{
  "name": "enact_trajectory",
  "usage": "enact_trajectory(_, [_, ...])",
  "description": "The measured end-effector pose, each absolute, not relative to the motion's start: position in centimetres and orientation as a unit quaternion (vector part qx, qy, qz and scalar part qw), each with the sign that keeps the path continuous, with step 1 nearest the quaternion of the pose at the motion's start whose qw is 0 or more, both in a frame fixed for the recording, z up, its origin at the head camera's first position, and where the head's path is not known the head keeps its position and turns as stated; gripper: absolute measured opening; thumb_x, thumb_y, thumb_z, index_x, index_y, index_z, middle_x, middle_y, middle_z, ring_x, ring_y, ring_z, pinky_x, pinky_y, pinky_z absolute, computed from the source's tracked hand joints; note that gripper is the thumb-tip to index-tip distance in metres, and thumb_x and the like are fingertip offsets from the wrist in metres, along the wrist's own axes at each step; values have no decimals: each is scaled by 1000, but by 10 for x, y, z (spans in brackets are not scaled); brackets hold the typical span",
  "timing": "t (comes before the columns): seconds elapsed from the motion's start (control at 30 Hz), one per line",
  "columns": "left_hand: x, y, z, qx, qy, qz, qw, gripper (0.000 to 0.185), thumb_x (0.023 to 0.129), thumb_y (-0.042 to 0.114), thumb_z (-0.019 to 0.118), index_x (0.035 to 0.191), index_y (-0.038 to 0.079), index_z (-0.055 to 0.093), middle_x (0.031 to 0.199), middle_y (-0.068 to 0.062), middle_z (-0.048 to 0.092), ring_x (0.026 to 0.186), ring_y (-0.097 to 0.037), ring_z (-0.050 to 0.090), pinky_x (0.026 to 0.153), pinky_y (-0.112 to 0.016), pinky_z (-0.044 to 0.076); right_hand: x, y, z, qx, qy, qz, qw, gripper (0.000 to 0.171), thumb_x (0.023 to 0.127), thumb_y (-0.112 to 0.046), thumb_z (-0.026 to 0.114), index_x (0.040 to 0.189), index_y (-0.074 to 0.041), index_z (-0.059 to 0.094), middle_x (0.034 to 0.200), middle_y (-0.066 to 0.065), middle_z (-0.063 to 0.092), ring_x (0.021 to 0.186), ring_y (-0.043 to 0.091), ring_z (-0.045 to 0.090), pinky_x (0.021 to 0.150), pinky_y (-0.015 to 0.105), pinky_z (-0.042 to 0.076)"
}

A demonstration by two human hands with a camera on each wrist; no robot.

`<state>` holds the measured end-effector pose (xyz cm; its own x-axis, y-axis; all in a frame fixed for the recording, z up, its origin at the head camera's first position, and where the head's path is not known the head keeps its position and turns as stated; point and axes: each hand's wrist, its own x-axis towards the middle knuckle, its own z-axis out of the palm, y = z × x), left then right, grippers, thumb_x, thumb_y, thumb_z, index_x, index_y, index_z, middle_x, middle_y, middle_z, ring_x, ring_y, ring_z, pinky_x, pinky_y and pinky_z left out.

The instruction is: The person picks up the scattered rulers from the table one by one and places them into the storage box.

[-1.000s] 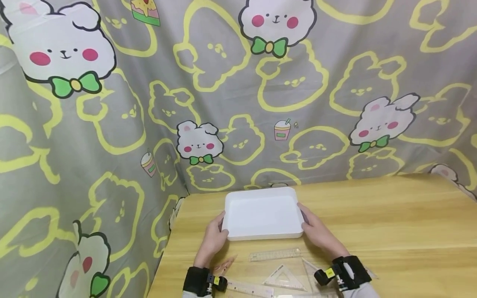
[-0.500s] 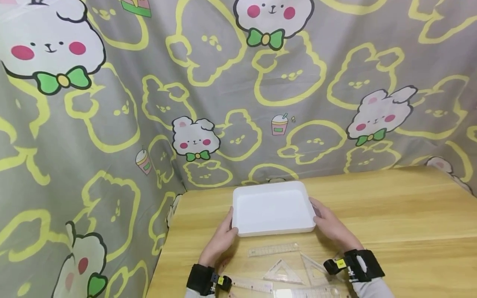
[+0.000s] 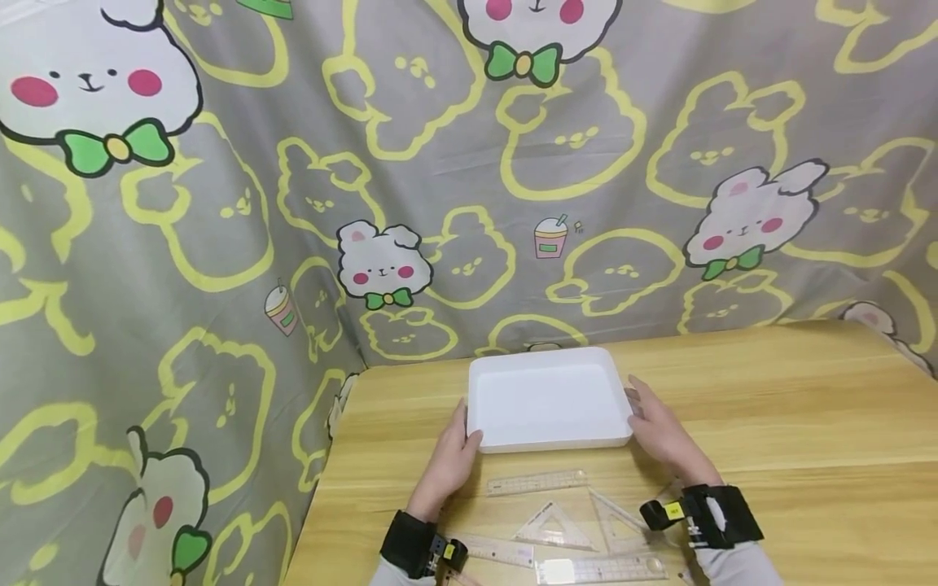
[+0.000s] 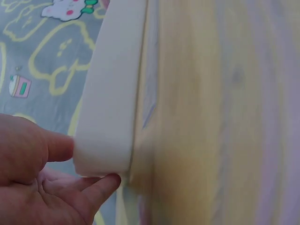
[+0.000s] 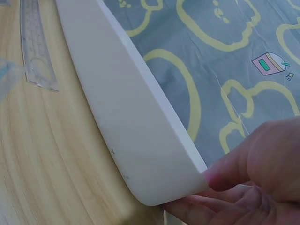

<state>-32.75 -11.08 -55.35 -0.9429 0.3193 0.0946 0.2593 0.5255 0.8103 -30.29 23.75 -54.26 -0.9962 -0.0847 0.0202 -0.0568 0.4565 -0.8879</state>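
The white tray is now farther right, more squarely beyond the far clear ruler, left hand and right hand pinching its ends

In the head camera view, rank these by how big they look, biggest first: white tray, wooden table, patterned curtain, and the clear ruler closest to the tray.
1. Patterned curtain
2. Wooden table
3. White tray
4. Clear ruler closest to the tray
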Motion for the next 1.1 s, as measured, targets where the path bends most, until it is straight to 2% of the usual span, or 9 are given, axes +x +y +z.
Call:
enact_trajectory(0.13, [-327, -102, -556, 188, 876, 444, 16, 58, 111, 4, 43, 161, -11, 18, 165, -31, 29, 153, -41, 32, 122, -54, 30, -302, 243, -540, -17, 858, -513, 12, 64, 102, 9, 36, 157, 19, 5, 153, 50, 27, 140, 65, 35, 115, 68, 32])
enact_trajectory(0.27, [-327, -99, -552, 194, 879, 434, 26, 61, 113, 11, 41, 162, -11, 12, 168, -31, 22, 156, -39, 26, 124, -54, 26, -302, 247, -535, -3, 865, -502, 14, 64, 103, 5, 35, 159, 17, 5, 155, 49, 25, 141, 64, 33, 116, 68, 31])
enact_trajectory(0.4, [-321, -101, -538, 184, 891, 415, 15, 70, 111, 20, 50, 163, -8, 13, 169, -30, 21, 156, -40, 26, 124, -55, 27, -300, 239, -522, -22, 895, -442, -48, 62, 104, -2, 47, 155, 19, 20, 149, 48, 36, 135, 63, 42, 111, 70, 35])
enact_trajectory(0.5, [-310, -102, -521, 182, 912, 367, -32, 64, 105, 23, 64, 156, -4, 37, 152, -27, 44, 135, -39, 50, 109, -52, 46, -294, 223, -505, -53, 907, -395, -134, 50, 101, -5, 62, 142, 17, 45, 130, 40, 58, 115, 55, 60, 98, 66, 48])
enact_trajectory(0.6, [-298, -100, -506, 206, 929, 297, -79, 41, 98, 20, 75, 131, 0, 62, 122, -17, 60, 104, -27, 59, 88, -41, 54, -284, 204, -489, -110, 905, -375, -167, 30, 96, -7, 73, 121, 7, 65, 103, 19, 74, 91, 33, 71, 82, 50, 59])
enact_trajectory(0.67, [-291, -97, -500, 236, 935, 251, -90, 28, 95, 17, 79, 116, 3, 68, 108, -11, 64, 95, -22, 62, 82, -36, 55, -280, 192, -482, -158, 903, -371, -150, 20, 93, -8, 78, 110, -1, 71, 91, 6, 76, 81, 20, 72, 74, 40, 61])
enact_trajectory(0.73, [-285, -93, -497, 268, 936, 218, -75, 23, 93, 15, 80, 111, 5, 70, 104, -9, 69, 92, -20, 66, 81, -33, 57, -277, 180, -480, -203, 902, -364, -113, 16, 91, -13, 81, 105, -6, 74, 89, 0, 76, 78, 13, 70, 72, 34, 61])
enact_trajectory(0.93, [-279, -80, -507, 324, 936, 135, 0, 27, 90, 18, 83, 112, 8, 72, 99, -2, 70, 87, -14, 65, 78, -29, 56, -270, 147, -500, -272, 904, -330, 13, 25, 87, -16, 82, 107, -2, 74, 100, 12, 76, 88, 25, 71, 79, 42, 60])
enact_trajectory(1.1, [-274, -76, -519, 343, 937, 72, -3, 24, 85, 21, 87, 97, 12, 69, 90, 3, 60, 82, -12, 59, 70, -26, 50, -264, 129, -517, -292, 914, -280, 17, 15, 83, -6, 81, 91, -5, 68, 84, 1, 64, 75, 16, 58, 70, 36, 54])
